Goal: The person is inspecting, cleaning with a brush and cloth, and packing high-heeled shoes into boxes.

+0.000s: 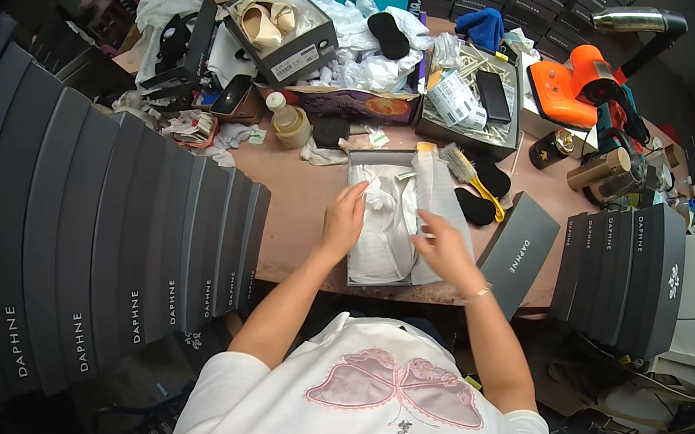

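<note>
An open grey shoebox point(351, 280) stands on the table in front of me, lined with white tissue paper point(440, 196). Crumpled white wrapping point(390, 227) fills its left part, and whatever lies beneath is hidden. My left hand point(344, 219) rests at the box's left wall, fingers stretched along the edge. At the right side of the box, my right hand point(445, 252) pinches the edge of the tissue sheet, which hangs over that wall. A dark grey shoebox lid point(518, 253) lies on the table, just right of my right hand.
Stacked shoeboxes flank me at left point(126, 232) and right point(621, 275). A yellow-handled brush point(475, 181) lies by black pads point(479, 206). Behind stand a bottle point(287, 124), a box with beige shoes point(291, 60), a stick-filled box point(469, 128) and an orange device point(566, 92).
</note>
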`<state>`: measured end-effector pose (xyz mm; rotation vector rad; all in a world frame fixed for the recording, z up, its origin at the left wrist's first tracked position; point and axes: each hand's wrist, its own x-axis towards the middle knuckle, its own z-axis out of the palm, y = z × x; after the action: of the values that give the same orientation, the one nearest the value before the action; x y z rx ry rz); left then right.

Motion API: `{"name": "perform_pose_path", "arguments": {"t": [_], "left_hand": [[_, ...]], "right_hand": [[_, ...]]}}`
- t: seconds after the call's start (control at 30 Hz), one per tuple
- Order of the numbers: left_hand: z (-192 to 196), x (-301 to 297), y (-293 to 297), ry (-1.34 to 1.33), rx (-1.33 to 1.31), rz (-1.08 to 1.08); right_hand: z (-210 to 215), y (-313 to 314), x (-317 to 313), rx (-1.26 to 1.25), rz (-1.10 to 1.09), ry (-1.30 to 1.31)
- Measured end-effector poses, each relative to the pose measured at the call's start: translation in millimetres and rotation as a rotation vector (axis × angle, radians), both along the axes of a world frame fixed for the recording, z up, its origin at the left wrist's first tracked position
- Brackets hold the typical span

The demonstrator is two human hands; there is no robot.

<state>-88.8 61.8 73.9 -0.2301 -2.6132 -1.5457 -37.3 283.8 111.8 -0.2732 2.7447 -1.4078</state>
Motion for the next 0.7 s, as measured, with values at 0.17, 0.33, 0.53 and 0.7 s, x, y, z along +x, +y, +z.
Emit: {"name": "perform_pose_path", "arguments": {"t": [0.17,0.33,0.53,0.7], "left_hand": [[-40,57,4,-0.425,0.169,0.098],[-81,62,7,-0.291,0.292,0.046],[-49,50,-4,-0.386,-0.023,-0.091],[-16,54,12,-0.055,-0.007,-0.103]], "right_hand": [[-51,-65,-29,0.692,0.089,-0.165],[-45,-56,-47,0.475,0.030,-0.200],[35,18,-46,-0.142,-0.015,-0.402],[64,14,-12,-0.258,-0.137,-0.087]]}}
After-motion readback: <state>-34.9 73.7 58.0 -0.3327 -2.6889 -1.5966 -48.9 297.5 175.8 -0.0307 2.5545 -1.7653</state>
